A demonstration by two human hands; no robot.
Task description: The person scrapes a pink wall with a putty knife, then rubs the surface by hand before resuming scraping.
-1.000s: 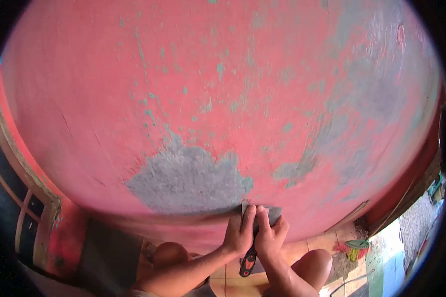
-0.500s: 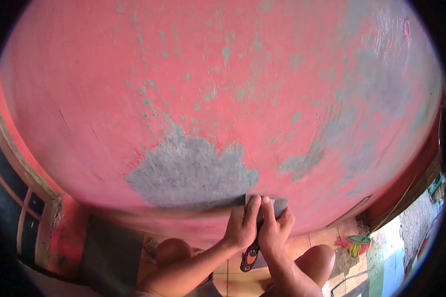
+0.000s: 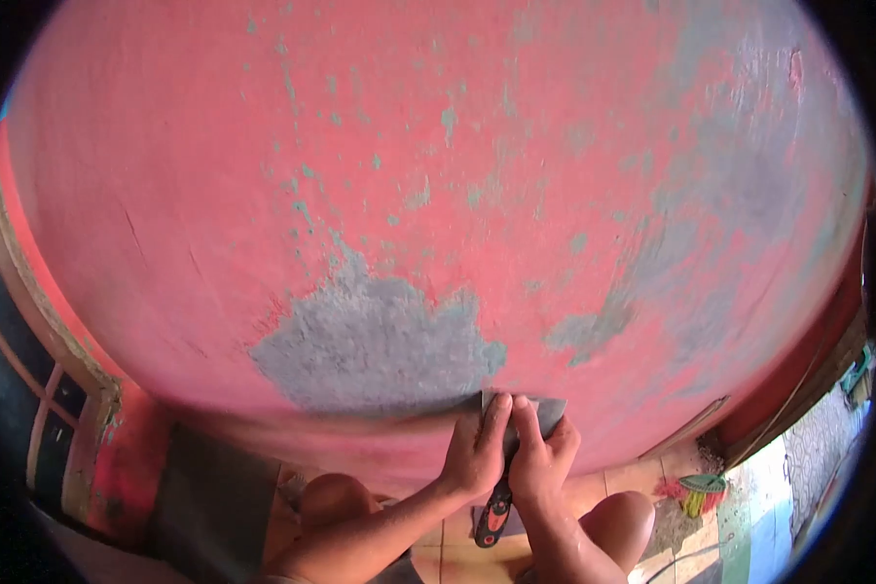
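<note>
A paint scraper (image 3: 494, 518) with a black and orange handle and a wide flat metal blade is gripped in both my hands. My left hand (image 3: 475, 456) closes on its left side, and my right hand (image 3: 542, 459) closes on its right side. Both thumbs press side by side on the blade, whose edge lies against the lower part of the pink wall (image 3: 516, 243). Just left of and above the blade is a large bare grey patch (image 3: 370, 341) with ragged paint edges. Smaller grey and green spots show higher up.
At the left stands a window frame (image 3: 78, 443) with dark panes. A broom head (image 3: 699, 494) with red, yellow and green bristles lies on the tiled floor (image 3: 457, 560) at the right. A dark mat or panel (image 3: 204, 496) is at lower left. My knees flank my forearms.
The hands and scraper sit slightly lower in view, and the handle end has shifted a little down and right. The view itself has shifted slightly. Both hands keep their grip.
</note>
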